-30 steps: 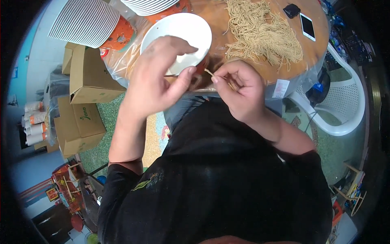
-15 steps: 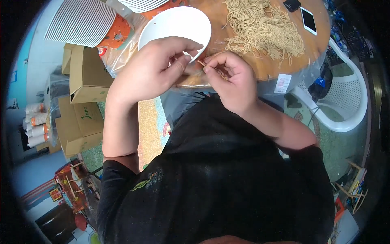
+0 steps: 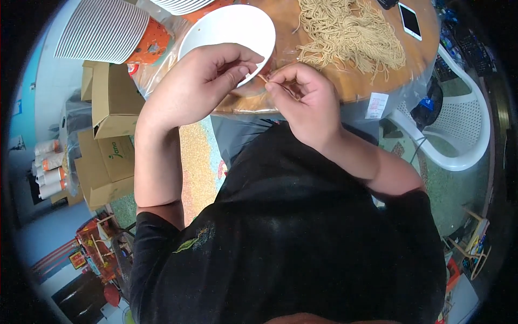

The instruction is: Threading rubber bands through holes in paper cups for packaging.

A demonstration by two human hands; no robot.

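On the near edge of the table, a white-lined paper bucket (image 3: 229, 29) lies tipped with its wide mouth facing up towards me. My left hand (image 3: 197, 81) is closed on its near right rim, thumb on one side and fingers on the other. Just right of that rim, my right hand (image 3: 307, 102) pinches a short end of tan cord (image 3: 262, 78) between thumb and fingertips. The cord's tip points towards the bucket's edge; whether it passes through the wall cannot be made out. A loose heap of tan cords (image 3: 353, 40) lies beyond my right hand.
Nested paper buckets with orange outsides (image 3: 151, 43) stand at the far left, beside another stack (image 3: 181, 4). A white phone (image 3: 410, 22) lies right of the cords on the plastic-covered table (image 3: 353, 93). Cardboard boxes (image 3: 116, 102) stand left; a white plastic chair (image 3: 458, 156) stands right.
The bucket and my left hand have shifted slightly left and away from me. My right hand has moved a little the same way, still pinching the cord.
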